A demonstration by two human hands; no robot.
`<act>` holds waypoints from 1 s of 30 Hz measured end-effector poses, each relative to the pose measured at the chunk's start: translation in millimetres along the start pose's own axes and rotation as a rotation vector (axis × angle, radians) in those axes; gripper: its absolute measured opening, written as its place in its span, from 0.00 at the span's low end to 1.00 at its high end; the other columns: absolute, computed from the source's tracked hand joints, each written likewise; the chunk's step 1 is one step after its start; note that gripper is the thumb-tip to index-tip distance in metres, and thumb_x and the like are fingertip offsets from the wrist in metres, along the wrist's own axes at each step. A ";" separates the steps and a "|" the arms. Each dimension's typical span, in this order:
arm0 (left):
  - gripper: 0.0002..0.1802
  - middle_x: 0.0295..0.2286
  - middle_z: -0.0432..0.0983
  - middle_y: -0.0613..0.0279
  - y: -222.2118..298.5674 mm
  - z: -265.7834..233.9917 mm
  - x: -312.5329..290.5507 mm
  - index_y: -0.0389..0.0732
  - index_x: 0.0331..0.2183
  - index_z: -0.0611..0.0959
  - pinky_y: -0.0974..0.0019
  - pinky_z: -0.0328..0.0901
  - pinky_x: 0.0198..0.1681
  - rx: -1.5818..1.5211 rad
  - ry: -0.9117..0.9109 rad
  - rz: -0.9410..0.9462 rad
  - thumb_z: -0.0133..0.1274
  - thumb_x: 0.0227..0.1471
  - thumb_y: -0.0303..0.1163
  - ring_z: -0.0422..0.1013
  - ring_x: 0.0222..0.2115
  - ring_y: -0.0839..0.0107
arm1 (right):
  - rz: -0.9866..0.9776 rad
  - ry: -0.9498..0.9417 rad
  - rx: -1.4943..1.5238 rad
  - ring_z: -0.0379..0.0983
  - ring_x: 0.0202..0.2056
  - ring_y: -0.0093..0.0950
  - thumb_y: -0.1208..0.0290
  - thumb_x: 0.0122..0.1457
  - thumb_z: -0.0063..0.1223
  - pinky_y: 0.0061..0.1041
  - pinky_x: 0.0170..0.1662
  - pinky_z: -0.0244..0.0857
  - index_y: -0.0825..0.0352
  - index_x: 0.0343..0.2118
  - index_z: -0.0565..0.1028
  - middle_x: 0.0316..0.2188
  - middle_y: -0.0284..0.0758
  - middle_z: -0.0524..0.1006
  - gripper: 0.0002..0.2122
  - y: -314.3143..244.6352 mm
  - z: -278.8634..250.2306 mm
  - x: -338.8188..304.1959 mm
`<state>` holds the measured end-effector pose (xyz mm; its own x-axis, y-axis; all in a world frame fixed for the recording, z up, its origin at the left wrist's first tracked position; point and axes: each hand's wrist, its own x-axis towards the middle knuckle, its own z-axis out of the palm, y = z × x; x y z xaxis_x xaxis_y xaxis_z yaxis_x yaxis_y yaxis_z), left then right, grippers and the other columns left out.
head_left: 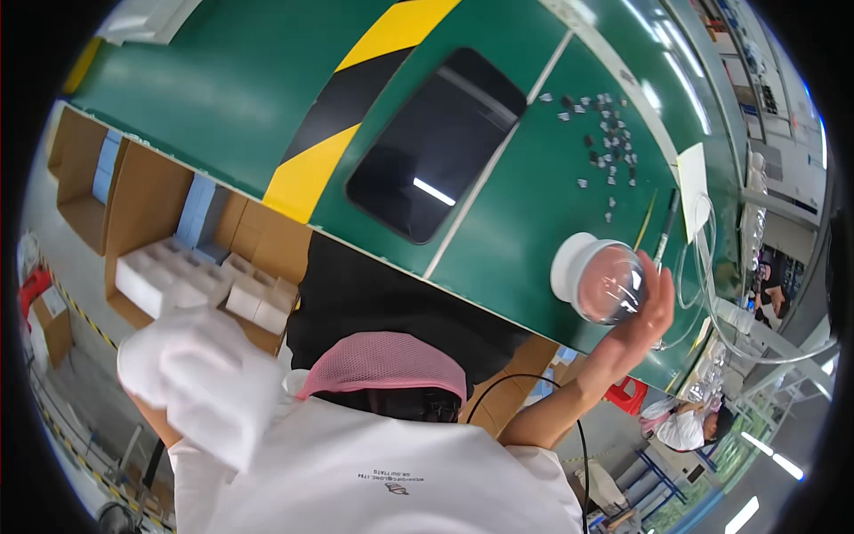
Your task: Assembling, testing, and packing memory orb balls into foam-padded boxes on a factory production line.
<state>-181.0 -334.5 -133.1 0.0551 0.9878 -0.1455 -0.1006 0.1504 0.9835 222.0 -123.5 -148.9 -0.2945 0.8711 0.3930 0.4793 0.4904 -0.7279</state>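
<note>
My right hand [651, 307] curls round the far-right side of a clear dome [612, 283] on a round white base [569, 267]. The dome lies tipped on its side over the green table [498, 258], near its front edge. On the left, a crumpled soft white sheet [200, 378] is held up in front of my shirt, slightly blurred. Part of my left arm [158, 423] shows beneath it; the sheet hides the left hand's fingers.
A glossy black slab [436, 147] lies mid-table beside yellow-and-black tape [329, 111]. Several small dark pieces [609, 138] are scattered farther right. A yellow stick [647, 218], a dark pen-like tool [666, 227] and clear tubing [712, 303] lie near the dome. Open cardboard boxes [147, 200] stand left.
</note>
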 end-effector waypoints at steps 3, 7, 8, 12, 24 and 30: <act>0.15 0.35 0.79 0.44 29.7 35.6 44.3 0.33 0.36 0.83 0.55 0.71 0.41 -0.006 0.006 0.027 0.55 0.50 0.34 0.77 0.40 0.49 | 0.034 -0.047 0.042 0.69 0.60 0.41 0.51 0.46 0.75 0.38 0.61 0.66 0.69 0.71 0.50 0.63 0.54 0.65 0.55 -1.8 6.1 6.0; 0.27 0.47 0.77 0.53 45.2 98.7 101.0 0.33 0.53 0.76 0.64 0.69 0.52 -0.124 0.032 0.066 0.57 0.54 0.36 0.74 0.50 0.61 | 0.091 -0.041 0.253 0.74 0.55 0.38 0.66 0.40 0.82 0.33 0.56 0.72 0.70 0.71 0.49 0.59 0.52 0.69 0.58 9.9 9.5 2.6; 0.27 0.49 0.76 0.53 59.7 112.8 121.9 0.31 0.54 0.76 0.64 0.67 0.55 -0.169 0.075 -0.024 0.56 0.51 0.27 0.72 0.52 0.63 | 0.118 -0.010 0.319 0.75 0.54 0.38 0.67 0.39 0.82 0.34 0.56 0.73 0.70 0.70 0.49 0.58 0.51 0.71 0.59 15.2 9.5 -1.2; 0.31 0.48 0.76 0.55 47.8 140.6 168.6 0.35 0.57 0.74 0.67 0.67 0.54 0.168 0.075 0.067 0.64 0.53 0.31 0.73 0.48 0.70 | 0.121 0.073 0.281 0.76 0.52 0.37 0.69 0.38 0.83 0.34 0.55 0.74 0.70 0.70 0.49 0.56 0.50 0.73 0.59 9.3 2.6 -1.3; 0.22 0.43 0.77 0.44 108.1 153.2 165.6 0.34 0.40 0.82 0.54 0.70 0.45 0.765 -0.158 0.808 0.69 0.41 0.30 0.76 0.43 0.46 | 0.304 0.220 0.611 0.81 0.44 0.41 0.52 0.32 0.85 0.36 0.50 0.75 0.69 0.70 0.47 0.46 0.52 0.78 0.66 -37.8 -42.4 -19.4; 0.29 0.50 0.70 0.55 101.6 181.6 141.2 0.55 0.50 0.81 0.63 0.74 0.28 0.815 -0.580 0.667 0.64 0.43 0.29 0.74 0.34 0.60 | 0.034 -0.648 0.639 0.80 0.46 0.43 0.53 0.37 0.82 0.33 0.52 0.72 0.80 0.70 0.47 0.50 0.53 0.78 0.64 -65.6 -60.4 3.6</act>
<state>-3.1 -186.9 -34.2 0.6913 0.6649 0.2828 0.3663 -0.6599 0.6560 239.4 -150.9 -65.8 -0.7880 0.6051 0.1132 0.0036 0.1885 -0.9821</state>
